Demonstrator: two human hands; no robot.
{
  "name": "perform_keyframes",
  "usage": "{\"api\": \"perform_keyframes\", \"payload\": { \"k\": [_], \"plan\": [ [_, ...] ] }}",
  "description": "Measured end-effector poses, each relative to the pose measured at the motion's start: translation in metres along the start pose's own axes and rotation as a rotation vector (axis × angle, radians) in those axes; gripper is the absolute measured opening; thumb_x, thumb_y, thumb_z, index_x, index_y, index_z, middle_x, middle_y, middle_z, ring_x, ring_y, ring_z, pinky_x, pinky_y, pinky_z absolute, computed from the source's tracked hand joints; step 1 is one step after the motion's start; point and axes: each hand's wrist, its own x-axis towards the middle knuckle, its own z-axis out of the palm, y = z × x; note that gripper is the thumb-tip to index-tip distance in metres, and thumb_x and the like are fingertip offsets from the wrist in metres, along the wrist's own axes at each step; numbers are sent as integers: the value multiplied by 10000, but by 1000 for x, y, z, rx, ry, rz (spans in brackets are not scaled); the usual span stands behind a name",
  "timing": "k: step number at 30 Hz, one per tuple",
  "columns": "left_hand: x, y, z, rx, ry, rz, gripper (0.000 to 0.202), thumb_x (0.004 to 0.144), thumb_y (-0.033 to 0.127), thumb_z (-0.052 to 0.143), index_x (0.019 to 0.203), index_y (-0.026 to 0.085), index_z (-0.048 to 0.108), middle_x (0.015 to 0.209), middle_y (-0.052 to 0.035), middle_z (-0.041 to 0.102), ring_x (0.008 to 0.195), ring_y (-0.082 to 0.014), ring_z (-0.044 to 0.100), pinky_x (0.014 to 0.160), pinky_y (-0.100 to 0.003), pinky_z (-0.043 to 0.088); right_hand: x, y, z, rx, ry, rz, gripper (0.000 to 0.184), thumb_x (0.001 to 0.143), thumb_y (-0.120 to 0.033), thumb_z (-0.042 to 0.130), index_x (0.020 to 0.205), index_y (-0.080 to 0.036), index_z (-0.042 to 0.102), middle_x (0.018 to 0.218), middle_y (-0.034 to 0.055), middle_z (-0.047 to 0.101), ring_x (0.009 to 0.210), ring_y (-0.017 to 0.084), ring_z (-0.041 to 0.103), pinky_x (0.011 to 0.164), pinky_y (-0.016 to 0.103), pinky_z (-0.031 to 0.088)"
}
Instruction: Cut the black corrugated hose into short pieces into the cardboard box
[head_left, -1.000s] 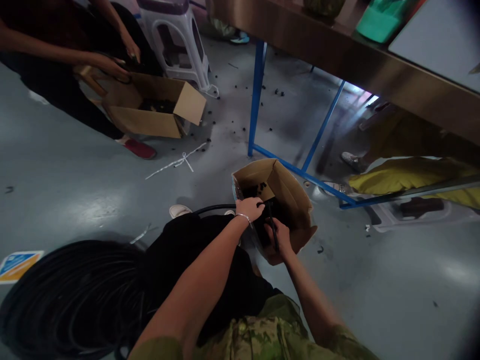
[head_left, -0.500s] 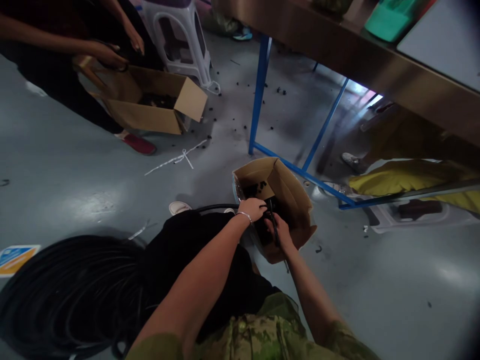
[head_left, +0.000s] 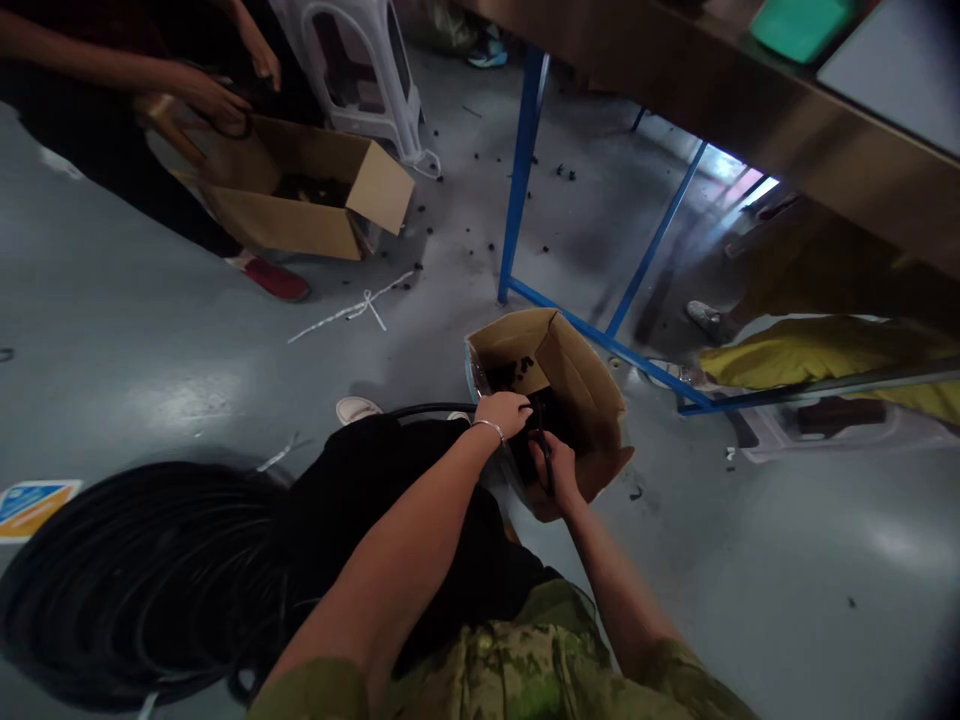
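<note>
My left hand (head_left: 504, 412) is closed around a black hose (head_left: 427, 409) at the near rim of an open cardboard box (head_left: 577, 385) on the floor. The hose runs left across my lap toward a large black coil (head_left: 135, 580). My right hand (head_left: 555, 465) is closed on a dark tool with long handles (head_left: 546, 450) just over the box's opening, right beside the left hand. Small black cut pieces (head_left: 514, 375) lie inside the box.
Another person's hands (head_left: 217, 95) work over a second cardboard box (head_left: 300, 200) at the upper left, beside a white plastic stool (head_left: 360, 70). A blue-legged table (head_left: 525, 170) stands behind my box. Black bits (head_left: 487, 245) litter the floor. Someone in yellow trousers (head_left: 810, 350) sits at the right.
The view has shifted slightly downward. Both hands stay closed at the box's rim, with the right hand drawn a little closer to the left.
</note>
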Motion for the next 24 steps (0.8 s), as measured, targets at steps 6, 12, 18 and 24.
{"api": "perform_keyframes", "payload": {
  "k": [6, 12, 18, 24],
  "plan": [
    [1, -3, 2, 17, -33, -12, 324, 905, 368, 496, 1140, 254, 686, 1198, -54, 686, 1145, -237, 601, 959, -356, 463, 5, 6, 1, 13, 30, 12, 332, 839, -431, 509, 920, -185, 716, 796, 50, 723, 728, 220, 655, 670, 285, 479],
    [1, -4, 1, 18, -33, -12, 306, 890, 365, 511, 1107, 255, 697, 1175, -54, 694, 1132, -236, 604, 945, -355, 469, 6, 18, 3, 298, -45, 244, 393, 766, -509, 597, 935, -163, 676, 535, -33, 550, 438, 129, 501, 447, 241, 391],
    [0, -1, 9, 25, -86, 30, 277, 869, 355, 538, 1056, 251, 713, 1155, -54, 700, 1113, -238, 617, 932, -347, 480, 5, 13, -2, 656, -14, 322, 451, 743, -513, 650, 993, -138, 651, 603, -34, 555, 460, 91, 502, 443, 214, 388],
    [0, 5, 8, -26, -68, 74, 296, 863, 377, 545, 1090, 263, 697, 1174, -37, 693, 1116, -222, 615, 926, -313, 491, 22, -9, -12, 694, 10, 270, 438, 763, -497, 631, 1037, -156, 645, 645, -19, 587, 524, 120, 544, 503, 246, 433]
  ]
}}
